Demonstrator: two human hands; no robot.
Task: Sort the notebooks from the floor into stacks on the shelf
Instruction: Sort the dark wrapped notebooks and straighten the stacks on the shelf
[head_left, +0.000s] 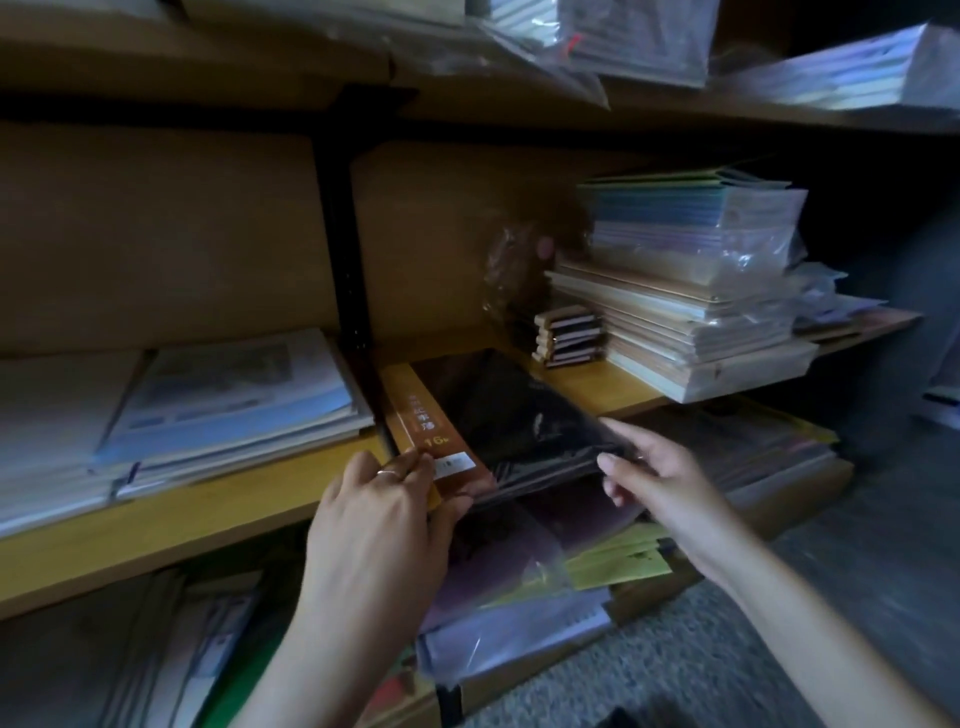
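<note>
A black notebook pack with an orange spine strip marked "16" (498, 415) lies flat on the wooden shelf (613, 389), its near end jutting over the shelf's front edge. My left hand (384, 514) grips its near-left corner at the orange strip. My right hand (654, 478) holds the near-right edge with fingers on the plastic wrap. To the right on the same shelf stand a low stack of small dark notebooks (569, 338) and a tall stack of pale wrapped notebooks (691, 291).
A black upright post (348, 291) divides the shelf. Left of it lie flat paper stacks (218, 400). The lower shelf holds wrapped purple and yellow-green packs (545, 566). Grey carpet (727, 649) lies at bottom right. Bagged stacks sit on the shelf above (644, 36).
</note>
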